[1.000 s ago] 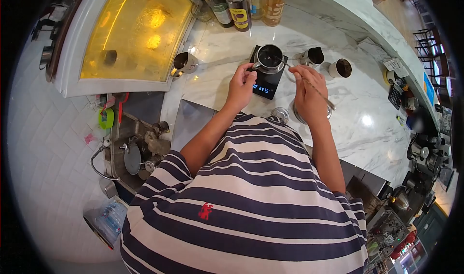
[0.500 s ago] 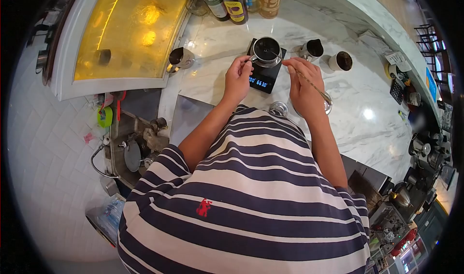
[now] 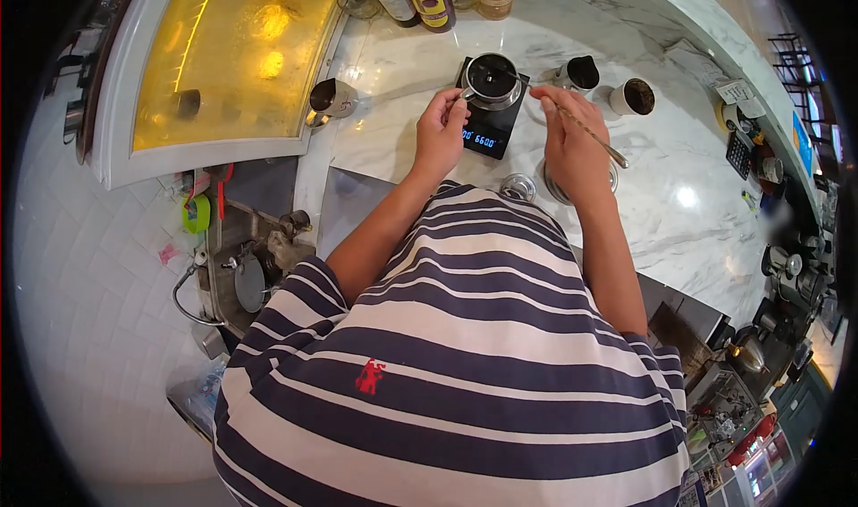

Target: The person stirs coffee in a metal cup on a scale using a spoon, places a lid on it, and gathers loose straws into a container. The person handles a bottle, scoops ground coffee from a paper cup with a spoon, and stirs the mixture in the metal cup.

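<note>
A metal cup [image 3: 494, 104] with dark liquid in it stands on a black digital scale [image 3: 500, 142] whose blue digits are lit. The fingers of my left hand [image 3: 440, 139] pinch the cup's handle at its left side. My right hand [image 3: 576, 136] is closed around a long thin bar spoon [image 3: 610, 151]; the spoon's far end reaches into the cup over its right rim, and its tip is lost in the dark liquid. Right of the scale sit a dark-mouthed pitcher [image 3: 579, 77] and a white cup [image 3: 619, 102] with dark contents.
Left of the scale a pitcher [image 3: 340, 102] stands near the yellow-lit glass case [image 3: 232, 69]. Several bottles [image 3: 429, 2] line the back. A small round metal item [image 3: 517, 187] lies near my body. Lower left is a sink [image 3: 234, 315]; a calculator [image 3: 739, 154] sits far right.
My right hand has shifted slightly right and the spoon's angle has changed in the cup. The scale's digits read differently. The view has tipped a little; my left hand stays at the handle.
</note>
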Available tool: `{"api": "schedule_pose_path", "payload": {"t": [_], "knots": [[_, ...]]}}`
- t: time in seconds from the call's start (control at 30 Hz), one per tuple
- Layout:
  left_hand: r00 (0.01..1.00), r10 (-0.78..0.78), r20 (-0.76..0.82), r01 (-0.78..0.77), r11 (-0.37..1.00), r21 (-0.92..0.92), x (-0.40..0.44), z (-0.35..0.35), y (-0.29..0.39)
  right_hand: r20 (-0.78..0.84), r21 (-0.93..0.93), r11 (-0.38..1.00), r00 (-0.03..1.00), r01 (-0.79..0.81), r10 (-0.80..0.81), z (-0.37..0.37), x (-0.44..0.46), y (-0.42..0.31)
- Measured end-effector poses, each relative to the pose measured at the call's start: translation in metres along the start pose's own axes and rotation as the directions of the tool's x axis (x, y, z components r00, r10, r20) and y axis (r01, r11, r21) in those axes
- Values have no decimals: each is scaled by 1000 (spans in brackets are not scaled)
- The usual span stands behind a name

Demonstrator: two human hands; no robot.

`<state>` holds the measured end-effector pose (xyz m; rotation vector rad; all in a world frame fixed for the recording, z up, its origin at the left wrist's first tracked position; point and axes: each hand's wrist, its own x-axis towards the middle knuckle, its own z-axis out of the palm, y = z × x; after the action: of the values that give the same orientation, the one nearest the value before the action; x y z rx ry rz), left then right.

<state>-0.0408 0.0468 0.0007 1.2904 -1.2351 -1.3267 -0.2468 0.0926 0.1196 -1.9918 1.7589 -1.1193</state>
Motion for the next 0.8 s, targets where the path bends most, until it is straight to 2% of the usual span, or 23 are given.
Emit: {"api": "schedule_pose_path", "payload": {"t": [0.3,0.4,0.53,0.63,0.8], "knots": [[1000,3,13,-3,1000,-20,1,0,-2,-50,1,999,998,36,-36,11,-4,-7],[1000,8,20,-8,1000,-15,2,-1,-4,-37,-8,999,999,-33,33,6,0,-7],[1000,4,21,-3,1000,-15,2,-4,-4,-46,0,999,998,-32,32,-2,-5,-8],[1000,-1,27,2,1000,-12,2,-5,-3,-50,-20,999,998,29,-30,6,-6,-13],[999,5,32,-5,1000,-1,3,-6,-2,-67,-33,999,997,-28,25,13,-4,-15]]}}
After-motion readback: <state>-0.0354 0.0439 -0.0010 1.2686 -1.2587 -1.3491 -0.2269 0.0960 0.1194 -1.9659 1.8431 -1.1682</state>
